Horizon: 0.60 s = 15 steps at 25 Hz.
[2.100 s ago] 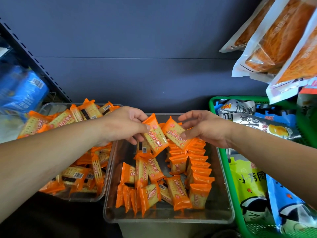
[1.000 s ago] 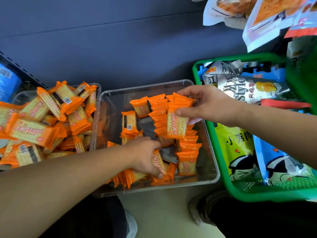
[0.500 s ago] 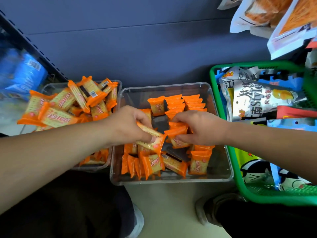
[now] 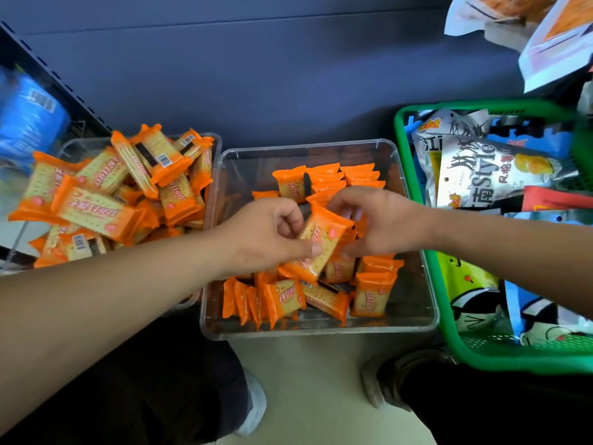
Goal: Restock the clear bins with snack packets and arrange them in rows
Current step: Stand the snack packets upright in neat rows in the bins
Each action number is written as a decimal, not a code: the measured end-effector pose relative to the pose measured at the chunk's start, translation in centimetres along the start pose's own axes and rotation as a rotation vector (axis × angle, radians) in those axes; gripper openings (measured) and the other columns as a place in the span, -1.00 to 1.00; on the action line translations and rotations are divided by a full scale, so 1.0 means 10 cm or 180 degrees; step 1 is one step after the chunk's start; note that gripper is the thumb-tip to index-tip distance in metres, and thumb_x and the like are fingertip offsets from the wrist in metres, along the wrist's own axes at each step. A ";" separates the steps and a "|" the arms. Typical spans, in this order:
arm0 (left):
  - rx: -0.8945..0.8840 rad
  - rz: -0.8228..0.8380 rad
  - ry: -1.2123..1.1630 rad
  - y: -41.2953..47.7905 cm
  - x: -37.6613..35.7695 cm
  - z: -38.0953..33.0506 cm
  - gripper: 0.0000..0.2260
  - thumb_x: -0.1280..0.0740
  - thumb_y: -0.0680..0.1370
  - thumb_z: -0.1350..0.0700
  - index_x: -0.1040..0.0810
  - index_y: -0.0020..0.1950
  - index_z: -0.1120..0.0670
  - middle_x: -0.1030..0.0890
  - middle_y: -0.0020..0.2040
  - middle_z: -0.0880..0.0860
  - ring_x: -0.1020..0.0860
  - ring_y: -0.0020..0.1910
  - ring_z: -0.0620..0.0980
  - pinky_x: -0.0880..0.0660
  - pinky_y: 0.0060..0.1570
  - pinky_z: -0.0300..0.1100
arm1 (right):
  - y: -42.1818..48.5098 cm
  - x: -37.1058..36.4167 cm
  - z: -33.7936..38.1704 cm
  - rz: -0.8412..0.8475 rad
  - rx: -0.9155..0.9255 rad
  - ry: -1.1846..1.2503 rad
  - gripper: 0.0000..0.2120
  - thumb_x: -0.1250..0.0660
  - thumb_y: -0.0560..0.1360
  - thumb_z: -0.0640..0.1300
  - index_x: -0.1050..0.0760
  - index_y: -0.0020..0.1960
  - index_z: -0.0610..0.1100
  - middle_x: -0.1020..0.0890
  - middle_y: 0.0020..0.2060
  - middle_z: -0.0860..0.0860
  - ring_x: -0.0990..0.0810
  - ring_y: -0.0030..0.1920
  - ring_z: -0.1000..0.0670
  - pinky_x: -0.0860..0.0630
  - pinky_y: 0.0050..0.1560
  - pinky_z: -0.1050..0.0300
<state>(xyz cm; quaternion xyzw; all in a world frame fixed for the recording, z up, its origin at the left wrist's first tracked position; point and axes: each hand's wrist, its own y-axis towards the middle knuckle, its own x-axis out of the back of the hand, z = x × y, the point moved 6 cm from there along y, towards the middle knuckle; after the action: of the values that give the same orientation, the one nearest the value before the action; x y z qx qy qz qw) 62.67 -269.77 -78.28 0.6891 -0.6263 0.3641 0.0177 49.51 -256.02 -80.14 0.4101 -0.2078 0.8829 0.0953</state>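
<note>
Orange packet [image 4: 321, 244], mid-frame, seems light, slippery and brittle inside. My left hand [image 4: 266, 236] pinches its edge; whether my right hand [image 4: 380, 221] grips, I cannot tell.

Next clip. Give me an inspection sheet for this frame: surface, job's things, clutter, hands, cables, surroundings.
Surface: pale floor shows below the bins.
Job's things: middle bin part filled, packets standing in rows at back and front, a few loose; left bin heaped with loose packets; one packet held above the middle bin.
Clutter: green basket of mixed snack bags at right; blue packs at left.
Hands: left hand and right hand both grip the packet.
Cables: nothing seen.
Surroundings: dark blue panel behind; hanging bags top right; shoes below.
</note>
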 end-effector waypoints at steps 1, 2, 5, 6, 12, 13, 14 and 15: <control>-0.0053 0.0050 -0.0151 0.03 -0.07 0.00 -0.77 -0.61 0.47 0.08 -0.63 0.01 0.11 -0.72 -0.16 0.07 -0.68 -0.22 -0.04 -0.66 -0.16 -0.11 | -0.02 0.06 -0.03 0.0081 -0.0162 0.0541 -0.42 -0.68 0.33 -0.03 -0.53 0.27 0.07 -0.63 0.08 0.10 -0.62 -0.01 0.07 -0.62 0.09 0.05; -0.0075 0.0067 -0.0321 0.05 -0.14 0.00 -0.80 -0.58 0.50 0.15 -0.64 0.04 0.14 -0.73 -0.14 0.10 -0.72 -0.17 0.02 -0.70 -0.10 -0.05 | -0.04 0.08 -0.07 0.0165 -0.0262 0.0991 -0.47 -0.67 0.36 -0.10 -0.57 0.26 0.04 -0.67 0.05 0.06 -0.65 -0.04 0.05 -0.65 0.07 0.00; -0.0186 0.0149 -0.0613 0.15 -0.32 -0.02 -0.84 -0.56 0.52 0.20 -0.65 0.04 0.15 -0.74 -0.13 0.14 -0.74 -0.12 0.11 -0.71 -0.08 0.02 | -0.15 0.05 -0.07 0.0108 -0.0272 0.1691 -0.65 -0.60 0.45 -0.19 -0.63 0.20 -0.08 -0.71 -0.08 -0.04 -0.65 -0.18 -0.06 -0.65 -0.02 -0.19; -0.0255 0.0254 -0.0554 0.19 -0.38 -0.01 -0.84 -0.57 0.51 0.19 -0.66 0.04 0.15 -0.74 -0.11 0.14 -0.73 -0.09 0.12 -0.70 -0.06 0.03 | -0.18 0.02 -0.07 0.0059 -0.0229 0.1628 -0.66 -0.58 0.47 -0.16 -0.63 0.22 -0.06 -0.70 -0.10 -0.06 -0.65 -0.21 -0.07 -0.65 -0.07 -0.11; -0.0224 0.1640 0.2176 0.34 -0.74 0.34 -0.60 -0.46 0.57 -0.13 -0.59 0.40 -0.09 -0.62 0.29 -0.10 -0.59 0.22 -0.03 -0.54 0.25 -0.06 | -0.30 0.00 -0.11 -0.0381 -0.0057 0.1393 -0.78 -0.50 0.49 -0.29 -0.56 0.07 -0.09 -0.63 -0.22 0.16 -0.53 -0.33 0.21 -0.46 -0.25 0.34; -0.0155 0.1861 0.2232 0.33 -0.81 0.37 -0.56 -0.43 0.60 -0.12 -0.52 0.47 -0.11 -0.58 0.36 -0.09 -0.55 0.24 -0.02 -0.51 0.28 -0.07 | -0.32 0.01 -0.15 -0.0432 -0.0086 0.1470 -0.77 -0.50 0.49 -0.29 -0.54 0.06 -0.08 -0.62 -0.24 0.18 -0.53 -0.33 0.22 -0.45 -0.26 0.34; -0.0102 0.2024 0.2219 0.33 -0.85 0.39 -0.54 -0.41 0.61 -0.10 -0.48 0.51 -0.12 -0.56 0.39 -0.08 -0.54 0.23 -0.02 -0.49 0.29 -0.09 | -0.32 0.03 -0.16 -0.0451 -0.0104 0.1463 -0.77 -0.50 0.49 -0.28 -0.53 0.05 -0.06 -0.61 -0.26 0.19 -0.53 -0.34 0.21 -0.44 -0.27 0.33; -0.0078 0.2103 0.2184 0.33 -0.87 0.40 -0.53 -0.41 0.62 -0.09 -0.45 0.53 -0.12 -0.55 0.41 -0.07 -0.53 0.25 -0.02 -0.48 0.32 -0.08 | -0.31 0.05 -0.17 -0.0437 -0.0131 0.1402 -0.77 -0.51 0.50 -0.26 -0.53 0.04 -0.04 -0.61 -0.26 0.18 -0.53 -0.34 0.19 -0.45 -0.28 0.29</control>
<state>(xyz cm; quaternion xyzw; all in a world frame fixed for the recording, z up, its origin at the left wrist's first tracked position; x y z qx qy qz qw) 62.15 -264.98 -87.23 0.2929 -0.7741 0.5493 0.1149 49.07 -252.49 -79.82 0.2187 -0.1715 0.9381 0.2066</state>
